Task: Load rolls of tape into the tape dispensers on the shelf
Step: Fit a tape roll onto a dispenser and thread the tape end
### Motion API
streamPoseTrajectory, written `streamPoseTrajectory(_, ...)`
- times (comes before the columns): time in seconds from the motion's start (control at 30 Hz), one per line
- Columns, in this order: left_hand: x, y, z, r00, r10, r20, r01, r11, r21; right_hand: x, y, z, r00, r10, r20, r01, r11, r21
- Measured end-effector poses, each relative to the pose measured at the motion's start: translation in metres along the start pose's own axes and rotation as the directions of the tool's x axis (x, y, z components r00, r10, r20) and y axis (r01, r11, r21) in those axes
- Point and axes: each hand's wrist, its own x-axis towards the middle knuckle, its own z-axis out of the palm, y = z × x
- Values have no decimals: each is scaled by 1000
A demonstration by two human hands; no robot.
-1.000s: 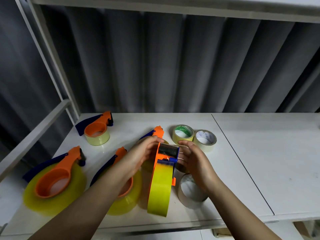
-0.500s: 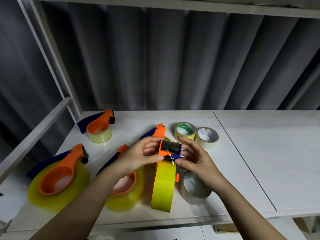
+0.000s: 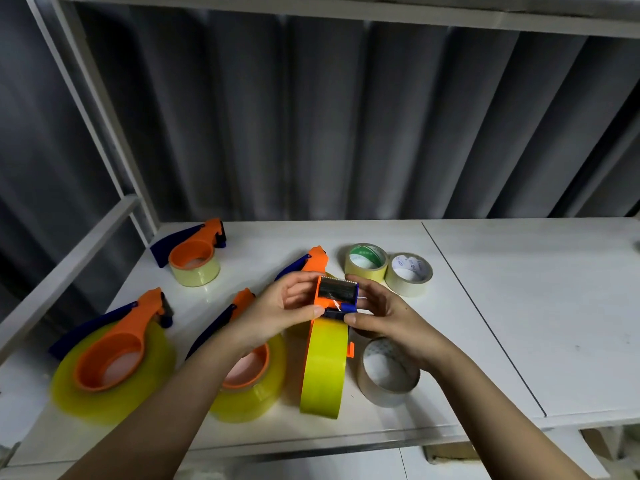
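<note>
Head view: L hand (image 3: 277,313) & R hand (image 3: 388,317) both grip head of orange dispenser (image 3: 337,296), one per side, thumbs at its blue front edge. Dispenser stands on edge w/ yellow roll (image 3: 323,368) loaded, at front-centre of white shelf (image 3: 554,306). Clear roll (image 3: 388,374) just R of it. Three loaded dispensers lie to L; two small rolls behind R hand.
</note>
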Motion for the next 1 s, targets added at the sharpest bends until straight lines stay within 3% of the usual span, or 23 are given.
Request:
streamPoseTrajectory(0.1, -7, 1, 4, 1000, -12, 26, 9, 996, 86, 1, -5, -5, 999, 23, 43, -21, 999, -40)
streamPoseTrajectory(0.17, -18, 6, 11, 993, 11, -116, 7, 988, 156, 3, -7, -9, 996, 51, 66, -49, 998, -36)
streamPoseTrajectory(0.23, -29, 17, 18, 947, 62, -317, 51, 941, 336, 5, -7, -12, 991, 83, 104, -85, 996, 11)
streamPoseTrajectory(0.3, -34, 20, 19, 940, -70, -333, 213, 884, 416, 8, -6, -13, 984, 115, 139, -126, 989, 78)
streamPoseTrajectory(0.4, -40, 24, 20, 906, -417, -79, 421, 860, 289, 10, -4, -12, 976, 129, 177, -160, 972, 175)
streamPoseTrajectory(0.53, -49, 21, 22, 874, -486, 21, 483, 872, 79, 10, -1, -10, 982, 103, 158, -140, 960, 244)
streamPoseTrajectory(0.67, -59, 18, 32, 883, -454, 117, 458, 889, -8, 11, 1, -7, 987, 93, 129, -126, 954, 271)
streamPoseTrajectory(0.77, -63, 21, 42, 923, -376, 75, 381, 922, -72, 10, 3, -8, 991, 86, 100, -110, 958, 266)
streamPoseTrajectory(1.0, -56, 52, 43, 975, -222, -28, 208, 945, -254, 16, -18, -15, 986, 163, 19, -155, 885, 438)
